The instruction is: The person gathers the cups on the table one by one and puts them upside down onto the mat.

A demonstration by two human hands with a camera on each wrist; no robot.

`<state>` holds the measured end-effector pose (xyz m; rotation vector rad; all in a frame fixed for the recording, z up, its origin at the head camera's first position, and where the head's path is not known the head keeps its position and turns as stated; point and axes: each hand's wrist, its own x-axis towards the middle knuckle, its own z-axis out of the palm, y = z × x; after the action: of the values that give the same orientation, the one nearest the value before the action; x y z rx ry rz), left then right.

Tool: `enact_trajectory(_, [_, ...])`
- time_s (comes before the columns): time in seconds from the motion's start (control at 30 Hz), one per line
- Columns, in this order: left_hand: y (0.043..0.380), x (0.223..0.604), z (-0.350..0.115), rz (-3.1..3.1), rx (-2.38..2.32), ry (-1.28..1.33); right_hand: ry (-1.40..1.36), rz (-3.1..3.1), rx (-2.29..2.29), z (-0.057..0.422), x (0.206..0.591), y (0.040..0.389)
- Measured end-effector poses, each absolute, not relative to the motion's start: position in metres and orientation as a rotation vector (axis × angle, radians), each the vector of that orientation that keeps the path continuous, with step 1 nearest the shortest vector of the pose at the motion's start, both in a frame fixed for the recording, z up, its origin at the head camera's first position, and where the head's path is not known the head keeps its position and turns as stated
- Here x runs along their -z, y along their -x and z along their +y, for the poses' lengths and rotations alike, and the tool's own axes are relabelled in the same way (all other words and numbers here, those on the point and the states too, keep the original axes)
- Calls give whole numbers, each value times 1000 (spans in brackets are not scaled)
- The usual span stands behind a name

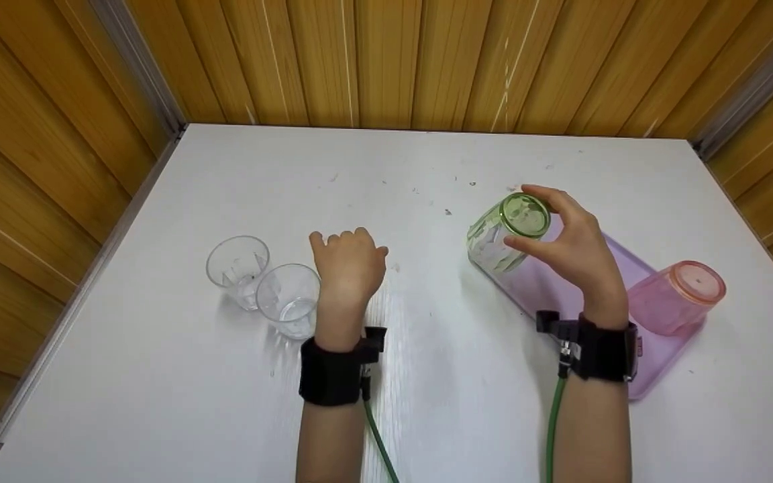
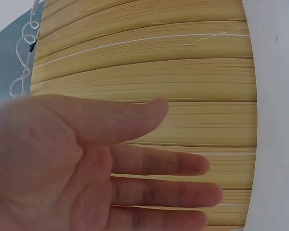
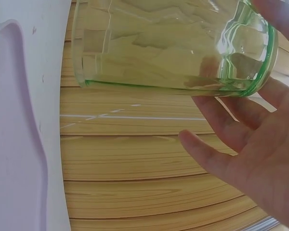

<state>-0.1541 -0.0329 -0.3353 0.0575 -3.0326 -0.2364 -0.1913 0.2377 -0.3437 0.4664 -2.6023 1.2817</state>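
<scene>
My right hand [image 1: 574, 245] holds a green-tinted glass [image 1: 494, 245] near its base, thumb and fingers spread on either side. Upside down, with its base up, the glass is at the far left end of the lilac tray [image 1: 561, 285]. In the right wrist view the green glass [image 3: 159, 45] has its rim toward the table; whether the rim touches the tray I cannot tell. My left hand [image 1: 349, 268] is raised over the table and holds nothing; the left wrist view shows its fingers [image 2: 168, 192] extended. A clear glass [image 1: 289, 302] stands just left of it.
A second clear glass [image 1: 239, 268] stands upright beside the first. On the near right part of the tray sits a pink glass [image 1: 672, 302], upside down. The white table [image 1: 420, 402] has wood-look panels [image 1: 386, 67] behind it. Green cables run from both wrist straps.
</scene>
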Motion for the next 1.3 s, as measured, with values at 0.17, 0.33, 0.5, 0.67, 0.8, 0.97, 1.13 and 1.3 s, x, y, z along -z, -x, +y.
enact_trajectory(0.17, [153,333,-37,-3065,277,-97,-450,-2600,-1276,238,343,190])
enact_trajectory(0.33, [152,331,-41,-3082,297,-118,-446,-2592,-1279,238,342,190])
enact_trajectory(0.5, [150,331,-46,-3059,301,-134,-424,-2607,-1267,239,342,190])
enact_trajectory(0.67, [149,329,-50,-3071,328,-163,-400,-2623,-1273,240,340,190])
enact_trajectory(0.8, [150,328,-55,-3116,372,-202,-379,-2634,-1287,240,340,190])
enact_trajectory(0.97, [151,327,-62,-3168,419,-232,-367,-2634,-1281,242,340,190])
enact_trajectory(1.13, [151,326,-70,-3204,465,-257,-346,-2633,-1297,244,340,188])
enact_trajectory(1.3, [150,325,-76,-3222,515,-271,-332,-2635,-1307,246,339,188])
